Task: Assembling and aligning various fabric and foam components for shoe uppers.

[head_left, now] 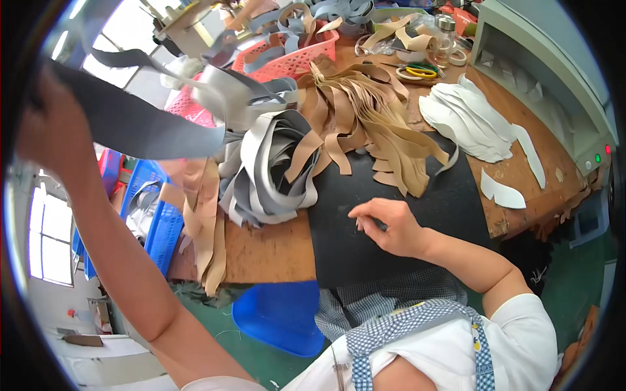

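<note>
My left hand (49, 130) fingers grip a limp, light dark grey leather strip (140, 124) above the tabletop (274, 247); right hand (388, 225) fingers curl, nothing visibly held, on the black mat (417, 195).

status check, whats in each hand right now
Left hand raised, gripping grey strip. Right hand curled on black mat, contents unclear. Grey and tan strip piles close beside.

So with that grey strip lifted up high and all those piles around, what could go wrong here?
The grey strip raised in the left hand hangs over the heap of grey strips; swung carelessly, it might drag some off the table edge. The tan strips spill onto the black mat near the right hand and could mix into the work there.
</note>
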The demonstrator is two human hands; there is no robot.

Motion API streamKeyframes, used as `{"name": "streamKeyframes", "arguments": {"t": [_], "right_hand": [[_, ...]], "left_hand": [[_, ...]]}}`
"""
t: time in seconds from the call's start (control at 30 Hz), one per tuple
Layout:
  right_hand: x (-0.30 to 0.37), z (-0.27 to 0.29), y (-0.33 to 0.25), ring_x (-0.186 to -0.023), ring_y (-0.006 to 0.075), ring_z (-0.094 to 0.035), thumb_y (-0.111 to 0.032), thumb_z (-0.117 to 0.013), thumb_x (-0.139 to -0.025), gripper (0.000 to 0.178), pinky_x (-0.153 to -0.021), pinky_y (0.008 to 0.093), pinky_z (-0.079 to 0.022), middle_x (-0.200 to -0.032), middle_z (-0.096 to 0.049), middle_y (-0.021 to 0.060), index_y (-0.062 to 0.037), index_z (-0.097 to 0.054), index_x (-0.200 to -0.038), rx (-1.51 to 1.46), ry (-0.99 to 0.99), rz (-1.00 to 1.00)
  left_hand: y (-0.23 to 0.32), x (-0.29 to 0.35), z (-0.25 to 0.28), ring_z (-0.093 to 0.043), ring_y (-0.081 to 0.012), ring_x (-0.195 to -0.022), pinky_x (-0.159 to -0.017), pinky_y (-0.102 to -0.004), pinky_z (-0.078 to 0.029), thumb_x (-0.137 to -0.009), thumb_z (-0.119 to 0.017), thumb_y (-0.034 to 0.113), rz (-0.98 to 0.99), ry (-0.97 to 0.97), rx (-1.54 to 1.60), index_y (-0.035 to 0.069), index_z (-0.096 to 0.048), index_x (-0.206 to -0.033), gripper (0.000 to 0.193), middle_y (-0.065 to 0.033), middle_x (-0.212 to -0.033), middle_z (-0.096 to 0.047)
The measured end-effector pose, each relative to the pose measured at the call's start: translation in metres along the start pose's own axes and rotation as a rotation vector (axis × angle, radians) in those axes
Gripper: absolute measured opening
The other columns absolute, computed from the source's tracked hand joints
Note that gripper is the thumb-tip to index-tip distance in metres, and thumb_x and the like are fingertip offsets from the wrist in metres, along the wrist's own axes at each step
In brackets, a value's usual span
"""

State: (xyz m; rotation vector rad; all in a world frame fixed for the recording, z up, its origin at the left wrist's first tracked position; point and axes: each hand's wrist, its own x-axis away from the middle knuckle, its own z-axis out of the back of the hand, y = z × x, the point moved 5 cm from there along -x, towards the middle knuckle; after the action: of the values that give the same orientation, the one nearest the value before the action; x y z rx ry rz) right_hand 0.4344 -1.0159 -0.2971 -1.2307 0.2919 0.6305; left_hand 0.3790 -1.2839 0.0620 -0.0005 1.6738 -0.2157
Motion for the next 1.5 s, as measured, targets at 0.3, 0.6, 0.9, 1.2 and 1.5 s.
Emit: {"name": "streamKeyframes", "arguments": {"t": [0.3, 0.6, 0.9, 1.2, 1.5], "right_hand": [[0.019, 0.030, -0.061, -0.139, 0.0249, -0.036, -0.049, -0.064, -0.089, 0.082, -0.110, 0.0406, -0.034, -0.146, -0.040, 0.0142, -0.0033, -0.029, -0.148, -0.819, -0.201, -0.133], [0.078, 0.031, -0.017, -0.102, 0.0336, -0.063, -0.050, -0.026, -0.103, 0.065, -0.100, 0.0476, -0.044, -0.112, -0.063, 0.0197, 0.0046, -0.048, -0.131, -1.696, -0.068, -0.442], [0.099, 0.044, 0.034, -0.101, 0.0208, -0.065, -0.012, -0.055, -0.089, 0.042, -0.086, 0.0360, -0.053, -0.109, -0.065, 0.0135, -0.0022, -0.047, -0.130, -0.949, 0.032, -0.872], [0.062, 0.026, -0.027, -0.084, 0.0253, -0.069, -0.014, -0.064, -0.086, 0.034, -0.075, 0.0353, -0.053, -0.088, -0.068, 0.0172, -0.0003, -0.056, -0.115, -0.344, -0.484, -0.406], [0.075, 0.055, -0.054, -0.071, 0.0176, -0.058, -0.007, -0.071, -0.063, 0.026, -0.084, 0.0373, -0.051, -0.072, -0.057, 0.0008, -0.0069, -0.068, -0.088, 0.556, -0.186, 0.283]], "left_hand": [[0.146, 0.042, 0.034, -0.067, -0.0286, -0.081, -0.075, -0.0371, -0.048, -0.092, -0.058, 0.017, -0.050, -1.002, 0.581, 0.001, -0.066, -0.100, 0.020, -0.0181, -0.088, -0.069], [0.128, 0.253, 0.025, -0.065, -0.0444, -0.091, -0.082, -0.0506, -0.052, -0.086, -0.053, 0.019, 0.221, -1.334, -0.006, -0.004, -0.063, -0.099, 0.028, -0.0286, -0.095, -0.066], [0.157, 0.321, 0.091, -0.063, -0.0316, -0.092, -0.080, -0.0416, -0.050, -0.094, -0.059, 0.036, 0.398, -1.557, 0.391, -0.002, -0.058, -0.110, 0.041, -0.0196, -0.107, -0.066], [0.190, 0.319, 0.069, -0.066, -0.0179, -0.089, -0.081, -0.0325, -0.054, -0.101, -0.049, 0.030, 1.730, -0.822, 1.775, -0.001, -0.039, -0.140, 0.051, -0.0161, -0.109, -0.067], [0.162, 0.306, 0.056, -0.066, -0.0188, -0.069, -0.064, -0.0300, -0.054, -0.097, -0.054, 0.038, 0.832, -0.673, 2.944, -0.004, -0.052, -0.126, 0.051, -0.0133, -0.082, -0.066]]}}
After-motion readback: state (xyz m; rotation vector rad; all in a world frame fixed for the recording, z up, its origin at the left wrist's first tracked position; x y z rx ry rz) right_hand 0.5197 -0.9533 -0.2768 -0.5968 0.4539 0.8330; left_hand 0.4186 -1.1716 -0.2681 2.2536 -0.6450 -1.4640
